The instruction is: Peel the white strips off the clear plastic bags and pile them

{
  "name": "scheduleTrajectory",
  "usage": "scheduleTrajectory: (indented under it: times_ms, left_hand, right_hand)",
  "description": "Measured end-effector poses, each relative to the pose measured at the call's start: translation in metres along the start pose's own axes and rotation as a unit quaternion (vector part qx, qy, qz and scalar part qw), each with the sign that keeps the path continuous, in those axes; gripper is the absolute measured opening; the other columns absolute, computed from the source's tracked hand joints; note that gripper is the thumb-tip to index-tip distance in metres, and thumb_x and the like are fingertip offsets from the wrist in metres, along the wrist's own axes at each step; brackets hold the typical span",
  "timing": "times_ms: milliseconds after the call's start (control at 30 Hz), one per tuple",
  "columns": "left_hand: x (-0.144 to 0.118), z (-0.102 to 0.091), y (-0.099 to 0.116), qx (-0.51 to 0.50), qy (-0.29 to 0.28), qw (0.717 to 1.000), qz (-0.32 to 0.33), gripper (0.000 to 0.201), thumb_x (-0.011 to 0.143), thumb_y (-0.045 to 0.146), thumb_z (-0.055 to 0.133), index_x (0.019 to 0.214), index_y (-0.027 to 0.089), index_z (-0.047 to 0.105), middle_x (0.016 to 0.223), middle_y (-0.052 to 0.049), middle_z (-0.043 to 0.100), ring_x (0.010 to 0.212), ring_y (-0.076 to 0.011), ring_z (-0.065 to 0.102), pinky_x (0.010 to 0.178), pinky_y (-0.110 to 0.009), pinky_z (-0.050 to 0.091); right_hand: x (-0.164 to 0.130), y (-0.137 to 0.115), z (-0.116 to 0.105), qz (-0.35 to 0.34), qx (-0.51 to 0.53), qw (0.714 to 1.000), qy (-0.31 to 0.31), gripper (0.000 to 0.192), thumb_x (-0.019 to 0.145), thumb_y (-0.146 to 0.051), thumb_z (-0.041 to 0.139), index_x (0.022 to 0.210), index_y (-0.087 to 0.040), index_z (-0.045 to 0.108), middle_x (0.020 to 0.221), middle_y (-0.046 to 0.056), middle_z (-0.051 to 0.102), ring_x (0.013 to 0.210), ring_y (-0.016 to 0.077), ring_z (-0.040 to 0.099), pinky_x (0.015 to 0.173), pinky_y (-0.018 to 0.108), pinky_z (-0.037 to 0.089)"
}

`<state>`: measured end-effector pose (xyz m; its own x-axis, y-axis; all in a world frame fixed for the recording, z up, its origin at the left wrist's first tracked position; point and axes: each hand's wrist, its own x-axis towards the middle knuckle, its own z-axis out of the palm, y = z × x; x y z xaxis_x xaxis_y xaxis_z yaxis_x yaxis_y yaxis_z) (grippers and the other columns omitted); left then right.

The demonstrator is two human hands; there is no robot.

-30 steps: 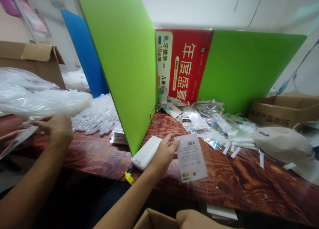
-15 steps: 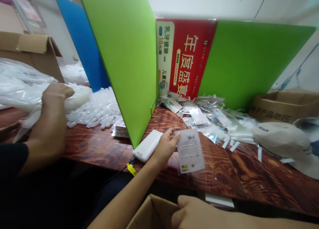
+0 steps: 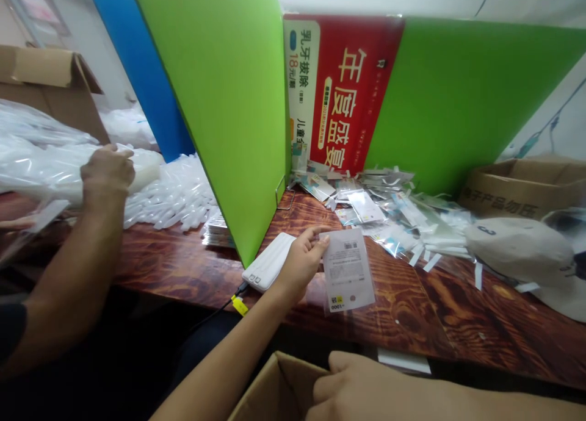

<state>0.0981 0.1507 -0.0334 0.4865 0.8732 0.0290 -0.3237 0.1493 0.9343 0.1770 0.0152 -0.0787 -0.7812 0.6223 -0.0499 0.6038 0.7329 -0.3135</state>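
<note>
Pinching a printed card [image 3: 347, 269] in fingers, left hand [image 3: 300, 263] hovers above tabletop [image 3: 412, 323]; right hand [image 3: 361, 387] (fingers curled) grips carton [image 3: 274, 390].

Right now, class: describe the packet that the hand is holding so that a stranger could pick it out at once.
Find the red poster between the green dividers, then drop to the wooden table before it. There the left hand pinches a clear-sleeved white card. Unlike the heaped packets by the poster, it sits apart, with a yellow mark near its lower corner.
</note>
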Motion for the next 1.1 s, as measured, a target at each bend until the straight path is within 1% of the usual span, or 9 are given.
scheduleTrajectory:
  times_ms: [200, 333, 533, 733, 833, 900, 967, 1033, 1100]
  left_hand:
    - [0.0, -0.003, 0.002, -0.001, 0.0, 1.0, 0.003, 0.024, 0.08, 0.027, 0.064, 0.1, 0.016, 0.061, 0.076, -0.003, 0.068, 0.068, -0.0173, 0.066, 0.055, -0.024, 0.052]
    - [0.0, -0.004, 0.002, -0.004, -0.006, 1.0, 0.006, 0.025, 0.079, 0.029, 0.065, 0.101, 0.017, 0.061, 0.075, -0.002, 0.068, 0.066, -0.0165, 0.065, 0.054, -0.024, 0.052]
    - [-0.002, -0.003, 0.004, -0.008, -0.006, 1.0, 0.008, 0.023, 0.079, 0.027, 0.064, 0.1, 0.016, 0.061, 0.074, -0.002, 0.068, 0.067, -0.0165, 0.064, 0.055, -0.024, 0.053]
    - [-0.002, -0.004, 0.005, -0.013, -0.009, 1.0, 0.014, 0.025, 0.078, 0.028, 0.065, 0.1, 0.017, 0.063, 0.077, -0.003, 0.067, 0.068, -0.0167, 0.063, 0.053, -0.025, 0.053]
    - [-0.004, -0.005, 0.009, -0.018, -0.015, 0.999, 0.022, 0.022, 0.078, 0.029, 0.066, 0.098, 0.018, 0.065, 0.079, -0.002, 0.066, 0.068, -0.0153, 0.062, 0.053, -0.023, 0.052]
    - [-0.007, -0.005, 0.012, -0.023, -0.02, 0.999, 0.03, 0.023, 0.078, 0.029, 0.066, 0.098, 0.018, 0.065, 0.082, -0.002, 0.066, 0.068, -0.0145, 0.061, 0.053, -0.023, 0.053]
    - [-0.009, -0.006, 0.016, -0.028, -0.028, 0.998, 0.04, 0.024, 0.078, 0.03, 0.067, 0.099, 0.019, 0.066, 0.084, -0.002, 0.066, 0.068, -0.014, 0.061, 0.053, -0.022, 0.052]
    - [-0.012, -0.006, 0.02, -0.032, -0.037, 0.998, 0.05, 0.024, 0.079, 0.031, 0.068, 0.1, 0.019, 0.066, 0.084, -0.002, 0.066, 0.07, -0.0141, 0.061, 0.053, -0.021, 0.052]
    - [-0.014, -0.007, 0.023, -0.035, -0.05, 0.997, 0.054, 0.024, 0.08, 0.033, 0.068, 0.1, 0.019, 0.066, 0.082, -0.002, 0.066, 0.07, -0.0142, 0.061, 0.053, -0.02, 0.051]
  right_hand:
    - [0.008, -0.011, -0.012, -0.032, -0.134, 0.99, -0.035, 0.03, 0.082, -0.04, 0.075, 0.068, -0.02, 0.058, 0.062, -0.007, 0.065, 0.049, 0.0104, 0.049, 0.048, 0.031, 0.025]
    - [0.007, -0.01, -0.009, -0.047, -0.124, 0.989, -0.07, 0.041, 0.077, -0.04, 0.08, 0.058, -0.019, 0.051, 0.06, -0.009, 0.063, 0.045, 0.0085, 0.047, 0.049, 0.03, 0.026]
    - [0.014, -0.021, -0.031, -0.007, -0.15, 0.984, -0.098, 0.025, 0.077, -0.033, 0.08, 0.074, -0.02, 0.058, 0.065, -0.006, 0.067, 0.049, 0.0101, 0.052, 0.046, 0.029, 0.029]
    - [0.006, -0.019, -0.038, -0.046, -0.043, 0.997, -0.041, 0.016, 0.082, -0.028, 0.076, 0.091, -0.024, 0.063, 0.077, -0.006, 0.069, 0.06, 0.0111, 0.059, 0.05, 0.027, 0.031]
    - [-0.002, -0.022, -0.066, -0.015, 0.092, 0.993, 0.067, 0.004, 0.088, -0.02, 0.067, 0.089, -0.023, 0.064, 0.08, -0.004, 0.067, 0.067, 0.0098, 0.059, 0.053, 0.021, 0.035]
    - [-0.006, -0.021, -0.09, 0.098, 0.159, 0.962, 0.201, 0.019, 0.092, -0.026, 0.058, 0.074, -0.02, 0.058, 0.07, -0.003, 0.061, 0.062, 0.0102, 0.055, 0.054, 0.021, 0.036]
    - [-0.012, -0.012, -0.112, 0.21, 0.191, 0.891, 0.356, 0.036, 0.093, -0.037, 0.053, 0.063, -0.02, 0.047, 0.059, -0.003, 0.05, 0.055, 0.0113, 0.046, 0.051, 0.023, 0.034]
    - [-0.018, 0.004, -0.128, 0.292, 0.2, 0.805, 0.477, 0.036, 0.089, -0.047, 0.058, 0.067, -0.021, 0.048, 0.061, -0.003, 0.048, 0.056, 0.0126, 0.045, 0.051, 0.024, 0.035]
    - [-0.024, 0.023, -0.139, 0.341, 0.207, 0.751, 0.526, 0.033, 0.082, -0.052, 0.066, 0.085, -0.02, 0.057, 0.076, 0.0, 0.057, 0.067, 0.0153, 0.052, 0.057, 0.026, 0.04]
